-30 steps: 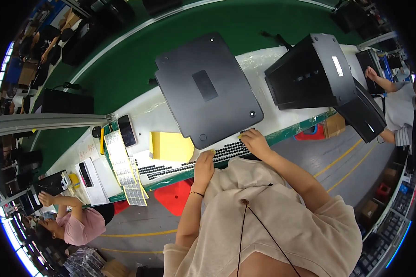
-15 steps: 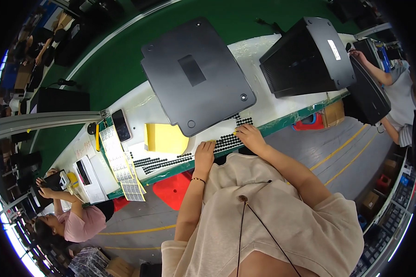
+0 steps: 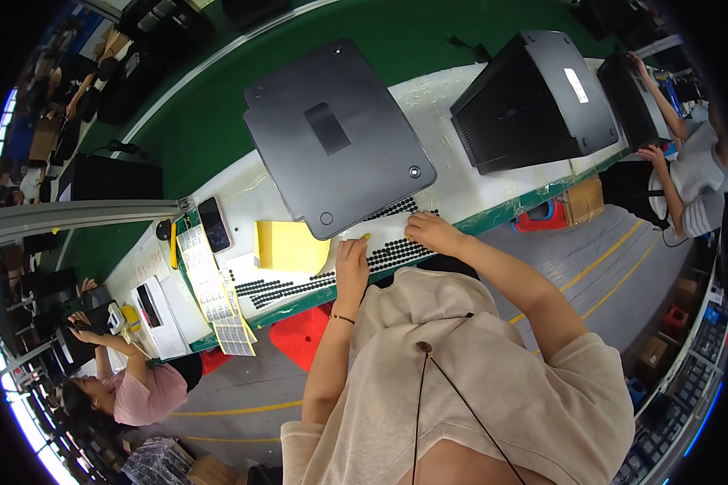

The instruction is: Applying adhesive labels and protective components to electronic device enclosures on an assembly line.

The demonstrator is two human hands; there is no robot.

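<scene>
Near the bench's front edge, my left hand (image 3: 353,261) is beside a white sheet bearing rows of small round black pads (image 3: 398,252). A bit of yellow shows at its fingertips, and its fingers are drawn together. My right hand (image 3: 430,233) reaches over the same sheet, fingers bent and closed together. Whatever either hand pinches is too small to make out. Just beyond my hands lies a large dark grey casing (image 3: 340,133), flat face up, with round recesses at its corners and a dark rectangle in its middle. A yellow sheet (image 3: 291,246) lies left of my left hand.
A second black casing (image 3: 534,101) stands at the right; a co-worker (image 3: 700,178) there handles another. Leftward lie a phone (image 3: 213,222), label sheets (image 3: 206,275) and more black pads (image 3: 271,289). Another person (image 3: 146,392) works at far left. Red stools (image 3: 299,333) stand below the bench edge.
My right hand has shifted slightly left, and my left hand slightly forward. The pale strip between my hands shows more. At the right, the co-worker's black casing has been raised onto the bench.
</scene>
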